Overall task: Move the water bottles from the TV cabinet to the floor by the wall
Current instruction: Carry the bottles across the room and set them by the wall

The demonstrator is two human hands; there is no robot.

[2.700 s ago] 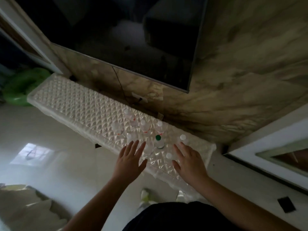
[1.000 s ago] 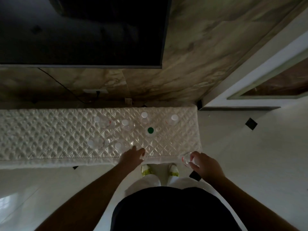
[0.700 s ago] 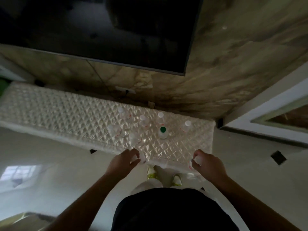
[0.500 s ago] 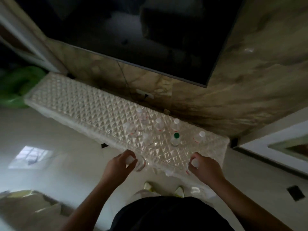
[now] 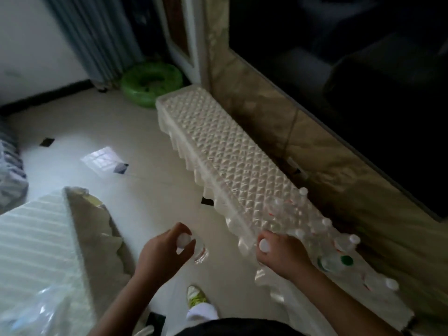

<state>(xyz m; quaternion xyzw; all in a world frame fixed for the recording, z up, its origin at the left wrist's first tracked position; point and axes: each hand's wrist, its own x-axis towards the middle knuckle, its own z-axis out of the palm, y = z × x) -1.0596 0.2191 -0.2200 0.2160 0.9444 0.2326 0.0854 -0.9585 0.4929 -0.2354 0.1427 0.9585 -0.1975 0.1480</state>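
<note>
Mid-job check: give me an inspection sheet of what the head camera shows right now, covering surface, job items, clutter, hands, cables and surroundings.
Surface: TV cabinet under a quilted white cover, along the marble wall.
Job's things: one white-capped bottle in the left hand, out over the floor; another bottle in the right hand at the cabinet's front edge; the remaining bottles, one with a green cap, stand on the cabinet's near end.
Clutter: green ring on the floor past the cabinet's far end.
Hands: left hand and right hand each grip a bottle.
Cables: one thin cable runs down the wall below the TV.
Surroundings: pale tiled floor, grey curtain.
</note>
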